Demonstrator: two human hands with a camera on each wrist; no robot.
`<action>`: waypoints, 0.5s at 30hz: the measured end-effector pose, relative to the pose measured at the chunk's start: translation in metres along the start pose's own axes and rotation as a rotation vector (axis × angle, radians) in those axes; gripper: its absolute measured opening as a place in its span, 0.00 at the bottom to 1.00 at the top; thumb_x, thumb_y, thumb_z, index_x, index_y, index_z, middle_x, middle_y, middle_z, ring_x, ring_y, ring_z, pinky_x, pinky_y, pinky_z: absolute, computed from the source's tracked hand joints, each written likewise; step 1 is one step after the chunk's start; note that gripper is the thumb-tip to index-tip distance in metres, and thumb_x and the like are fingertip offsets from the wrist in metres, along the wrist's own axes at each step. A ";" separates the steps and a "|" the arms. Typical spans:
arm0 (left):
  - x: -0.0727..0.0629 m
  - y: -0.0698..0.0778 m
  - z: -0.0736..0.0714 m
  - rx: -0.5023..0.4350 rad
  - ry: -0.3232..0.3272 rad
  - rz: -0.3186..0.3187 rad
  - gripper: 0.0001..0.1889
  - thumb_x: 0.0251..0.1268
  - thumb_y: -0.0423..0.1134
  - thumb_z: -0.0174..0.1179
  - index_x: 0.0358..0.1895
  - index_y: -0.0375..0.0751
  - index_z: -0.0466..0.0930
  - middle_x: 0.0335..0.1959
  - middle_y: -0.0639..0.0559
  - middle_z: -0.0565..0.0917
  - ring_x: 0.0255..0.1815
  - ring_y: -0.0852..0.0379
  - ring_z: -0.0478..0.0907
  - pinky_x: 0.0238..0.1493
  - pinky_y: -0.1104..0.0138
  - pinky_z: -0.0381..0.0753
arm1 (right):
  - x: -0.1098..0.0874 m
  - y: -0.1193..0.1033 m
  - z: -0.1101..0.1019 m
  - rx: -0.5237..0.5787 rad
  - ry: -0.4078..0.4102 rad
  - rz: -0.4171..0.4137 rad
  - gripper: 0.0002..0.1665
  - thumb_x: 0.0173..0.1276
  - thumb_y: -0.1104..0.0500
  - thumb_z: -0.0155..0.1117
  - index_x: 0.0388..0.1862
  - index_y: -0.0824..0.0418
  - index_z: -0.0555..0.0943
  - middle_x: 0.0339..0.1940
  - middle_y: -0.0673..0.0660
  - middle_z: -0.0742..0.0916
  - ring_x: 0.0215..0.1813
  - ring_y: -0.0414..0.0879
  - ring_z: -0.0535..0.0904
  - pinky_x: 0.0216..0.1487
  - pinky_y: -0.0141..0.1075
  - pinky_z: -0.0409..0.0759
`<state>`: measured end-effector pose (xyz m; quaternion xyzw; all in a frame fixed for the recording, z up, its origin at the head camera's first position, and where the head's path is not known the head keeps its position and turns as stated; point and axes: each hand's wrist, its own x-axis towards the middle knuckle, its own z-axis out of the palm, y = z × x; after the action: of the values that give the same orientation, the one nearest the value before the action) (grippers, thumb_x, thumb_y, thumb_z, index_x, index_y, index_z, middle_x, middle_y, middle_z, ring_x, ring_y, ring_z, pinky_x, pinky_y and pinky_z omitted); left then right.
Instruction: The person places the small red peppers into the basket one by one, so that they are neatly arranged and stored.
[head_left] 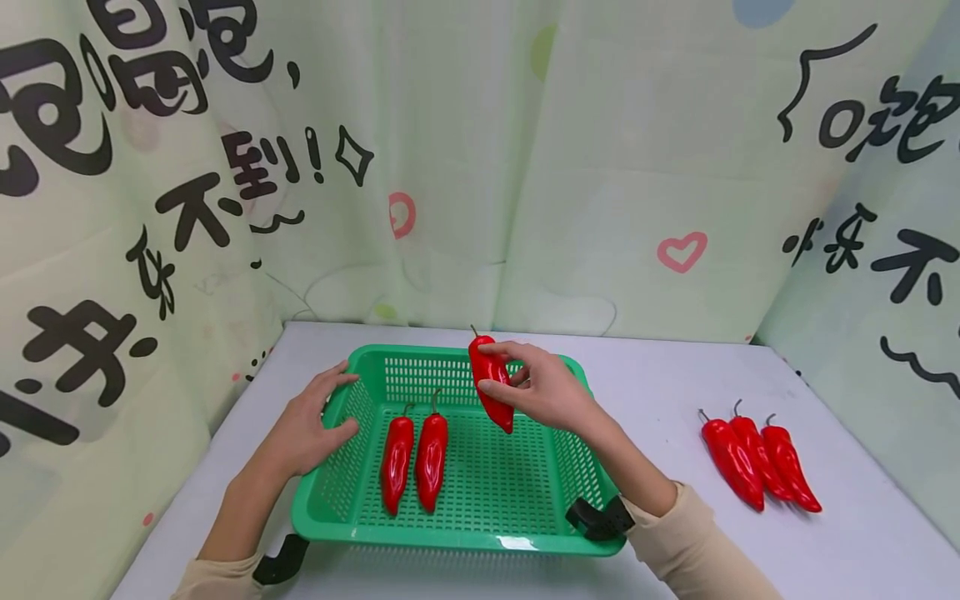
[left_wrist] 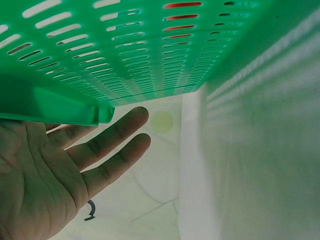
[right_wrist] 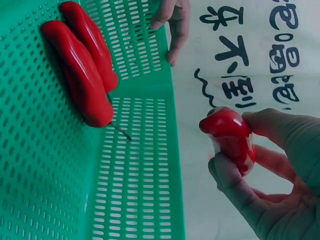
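Above the right-back part of a green basket (head_left: 480,537), my right hand (head_left: 543,387) pinches a red chili pepper (head_left: 491,383) between thumb and fingers, its stem pointing up. The right wrist view shows this red chili pepper (right_wrist: 230,137) held end-on, apart from the basket wall. My left hand (head_left: 307,425) rests at the basket's left rim with fingers extended. In the left wrist view the left hand (left_wrist: 65,165) has straight fingers beside the basket's outside wall. Two red chili peppers, one left (head_left: 397,462) and one right (head_left: 432,458), lie side by side in the basket.
To the right on the white table (head_left: 652,417), 3 more red peppers (head_left: 757,462) lie close together. A pale curtain (head_left: 600,167) with black writing stands behind and at both sides. Black straps (head_left: 600,518) with cameras sit at the wrists.
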<state>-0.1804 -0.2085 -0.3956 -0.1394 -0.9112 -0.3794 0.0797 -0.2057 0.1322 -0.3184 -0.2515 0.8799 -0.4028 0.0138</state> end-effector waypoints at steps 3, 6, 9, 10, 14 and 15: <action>0.000 -0.001 0.000 -0.003 0.004 0.001 0.30 0.64 0.37 0.59 0.71 0.36 0.70 0.79 0.38 0.61 0.64 0.33 0.74 0.54 0.44 0.80 | 0.003 0.004 0.003 0.023 -0.051 0.021 0.29 0.70 0.53 0.69 0.69 0.54 0.78 0.58 0.60 0.84 0.38 0.46 0.85 0.34 0.38 0.84; -0.001 -0.001 0.001 -0.002 0.001 -0.002 0.30 0.64 0.37 0.59 0.71 0.36 0.70 0.79 0.38 0.61 0.64 0.33 0.74 0.54 0.44 0.80 | 0.005 0.008 0.008 0.026 -0.114 0.054 0.29 0.70 0.52 0.69 0.69 0.52 0.78 0.59 0.59 0.83 0.39 0.45 0.85 0.35 0.40 0.83; -0.001 -0.002 0.002 0.001 -0.003 -0.004 0.30 0.64 0.37 0.59 0.71 0.37 0.70 0.80 0.39 0.61 0.64 0.34 0.75 0.53 0.45 0.80 | 0.005 0.013 0.012 0.018 -0.189 0.076 0.29 0.70 0.50 0.69 0.69 0.52 0.79 0.60 0.59 0.83 0.42 0.45 0.86 0.38 0.40 0.83; -0.001 -0.002 0.002 0.001 -0.003 -0.003 0.30 0.64 0.37 0.59 0.71 0.37 0.70 0.80 0.39 0.61 0.63 0.34 0.75 0.53 0.45 0.80 | 0.005 0.014 0.014 0.014 -0.210 0.080 0.28 0.70 0.49 0.69 0.68 0.52 0.79 0.60 0.59 0.83 0.43 0.46 0.86 0.39 0.40 0.83; 0.000 -0.001 0.001 -0.003 0.005 0.005 0.30 0.64 0.37 0.59 0.70 0.36 0.70 0.79 0.39 0.61 0.62 0.34 0.75 0.53 0.45 0.80 | 0.008 0.018 0.019 -0.002 -0.258 0.069 0.28 0.71 0.50 0.69 0.67 0.54 0.79 0.59 0.60 0.83 0.44 0.46 0.86 0.41 0.39 0.83; 0.000 -0.001 0.001 -0.003 0.008 0.006 0.30 0.64 0.37 0.59 0.70 0.36 0.70 0.79 0.38 0.61 0.62 0.34 0.76 0.52 0.45 0.81 | 0.009 0.018 0.020 -0.005 -0.262 0.069 0.27 0.71 0.50 0.69 0.67 0.55 0.80 0.59 0.60 0.83 0.43 0.46 0.86 0.40 0.38 0.82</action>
<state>-0.1807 -0.2089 -0.3971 -0.1409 -0.9099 -0.3810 0.0841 -0.2171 0.1238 -0.3436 -0.2715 0.8796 -0.3639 0.1418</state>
